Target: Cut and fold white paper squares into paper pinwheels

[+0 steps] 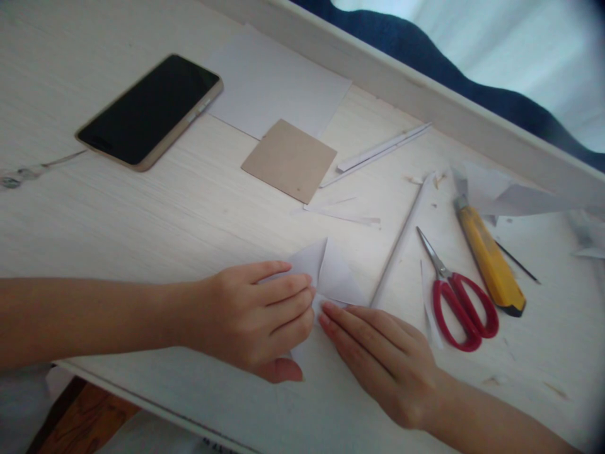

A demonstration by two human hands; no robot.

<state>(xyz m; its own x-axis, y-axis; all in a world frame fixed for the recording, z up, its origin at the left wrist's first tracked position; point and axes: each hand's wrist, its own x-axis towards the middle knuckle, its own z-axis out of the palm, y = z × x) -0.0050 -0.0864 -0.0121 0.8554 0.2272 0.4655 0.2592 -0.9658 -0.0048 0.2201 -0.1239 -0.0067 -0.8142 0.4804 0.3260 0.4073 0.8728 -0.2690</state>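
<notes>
A small folded piece of white paper (338,277) lies on the table, its flaps meeting near the middle. My left hand (265,318) rests flat across the left part of the paper, fingers stretched out and thumb apart, hiding much of it. From the right, my right hand (387,359) reaches in with extended fingers, the tips touching the paper's lower right part. The two sets of fingertips are close together but apart. Scissors (456,296) with red handles lie to the right of my right hand, blades closed.
Beyond the hands are a phone (151,110), a white sheet (278,82), a brown cardboard square (290,161) and folded paper strips (378,151). A thin paper stick (401,239) lies left of the scissors. A yellow utility knife (491,252) is at right. A raised ledge (401,82) borders the far side.
</notes>
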